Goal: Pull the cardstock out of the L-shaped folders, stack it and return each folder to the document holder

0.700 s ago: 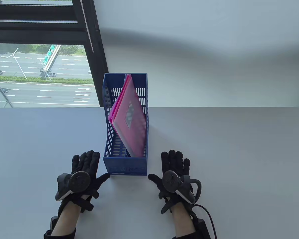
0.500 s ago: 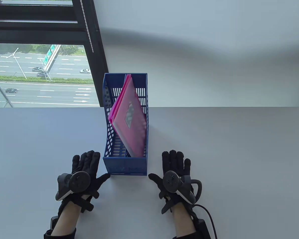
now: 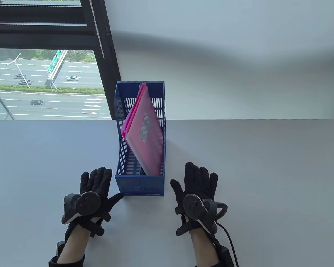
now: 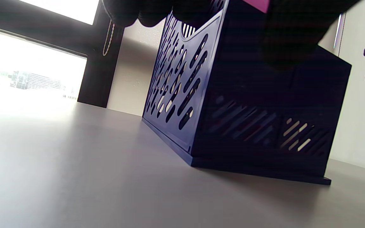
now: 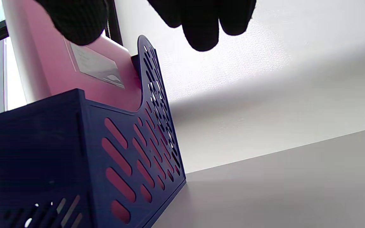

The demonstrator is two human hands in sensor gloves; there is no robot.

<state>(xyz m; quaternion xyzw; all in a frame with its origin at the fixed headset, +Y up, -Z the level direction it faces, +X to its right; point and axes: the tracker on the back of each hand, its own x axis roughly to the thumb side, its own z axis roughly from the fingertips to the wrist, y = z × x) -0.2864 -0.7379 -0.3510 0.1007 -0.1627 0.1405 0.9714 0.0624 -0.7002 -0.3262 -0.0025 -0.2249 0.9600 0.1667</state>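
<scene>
Folders (image 3: 144,133), pink, lean inside a blue document holder (image 3: 140,189) standing upright on the grey table (image 3: 267,172). Nearest, the left hand (image 3: 96,192) lies flat beside the holder, fingers spread, thumb at its front corner. The right hand (image 3: 196,185) hovers opposite, fingers straight, holding nothing.

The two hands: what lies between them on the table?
The blue holder with pink folders stands between the left hand and the right hand, as the table view shows.
</scene>
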